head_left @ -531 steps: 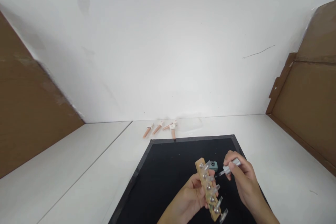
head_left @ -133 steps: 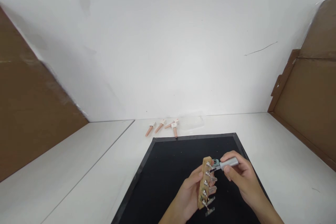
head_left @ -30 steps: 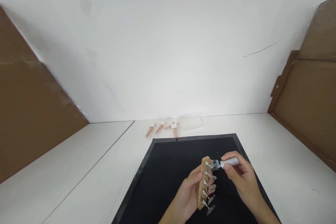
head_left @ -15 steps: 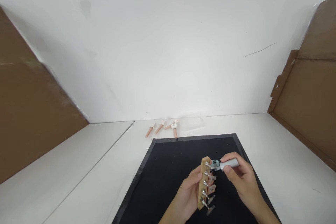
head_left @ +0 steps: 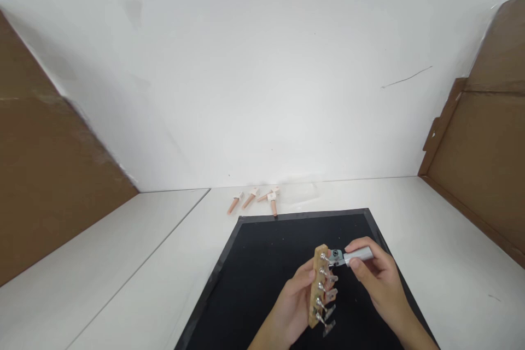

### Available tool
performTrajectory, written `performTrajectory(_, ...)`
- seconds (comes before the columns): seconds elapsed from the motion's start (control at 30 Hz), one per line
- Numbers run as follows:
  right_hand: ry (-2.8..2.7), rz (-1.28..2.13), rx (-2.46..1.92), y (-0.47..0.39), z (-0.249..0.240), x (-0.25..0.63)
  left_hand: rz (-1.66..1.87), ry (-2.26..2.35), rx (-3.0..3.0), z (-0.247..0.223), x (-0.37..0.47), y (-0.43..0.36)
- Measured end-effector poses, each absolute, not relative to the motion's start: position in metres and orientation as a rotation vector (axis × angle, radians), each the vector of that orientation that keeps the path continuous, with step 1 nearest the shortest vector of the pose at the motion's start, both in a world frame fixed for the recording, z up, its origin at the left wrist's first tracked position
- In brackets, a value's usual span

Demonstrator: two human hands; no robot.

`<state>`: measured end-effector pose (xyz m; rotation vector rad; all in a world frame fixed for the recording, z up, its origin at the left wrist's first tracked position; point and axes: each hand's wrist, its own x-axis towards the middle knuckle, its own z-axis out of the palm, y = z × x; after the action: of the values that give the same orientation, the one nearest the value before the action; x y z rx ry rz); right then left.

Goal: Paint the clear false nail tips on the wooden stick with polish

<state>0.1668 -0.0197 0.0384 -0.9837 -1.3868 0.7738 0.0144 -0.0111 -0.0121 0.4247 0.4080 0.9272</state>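
My left hand (head_left: 293, 298) grips a light wooden strip (head_left: 315, 298) that stands tilted over the black mat. Several small metal clips stick out along its right face, with clear nail tips (head_left: 331, 295) on the lower ones. My right hand (head_left: 381, 279) is closed on the light silver cylindrical handle (head_left: 358, 256) of a small tool. This tool's flat grey-green head (head_left: 336, 256) has a dark round spot and sits at the topmost clip. Whether the head touches the clip I cannot tell. Part of my left fingers is hidden behind the strip.
Behind the black mat (head_left: 262, 235) lie several small nail polish bottles (head_left: 251, 198) with long pinkish caps. A clear plastic tray (head_left: 301, 193) is beside them. A white wall rises at the back, with brown cardboard panels (head_left: 484, 147) at both sides.
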Motion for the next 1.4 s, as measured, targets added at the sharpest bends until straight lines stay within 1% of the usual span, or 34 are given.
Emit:
performTrajectory(0.47,-1.252,0.814,-1.007,-0.018,0.028,0.169,0.939,0.394,0.397,-0.009,0.013,-0.011)
performTrajectory(0.77,-1.321,0.874,-0.882,-0.021,0.033,0.169,0.928,0.455,0.424,-0.007,0.015,-0.011)
performTrajectory(1.0,-1.374,0.848,-0.894,-0.021,0.035,0.169,0.943,0.445,0.404,-0.006,0.016,-0.01)
performTrajectory(1.2,-1.279,0.868,-0.938,-0.019,0.028,0.169,0.939,0.429,0.391,-0.006,0.015,-0.012)
performTrajectory(1.4,-1.29,0.882,-0.884,-0.02,0.028,0.171,0.931,0.439,0.399,-0.006,0.014,-0.01)
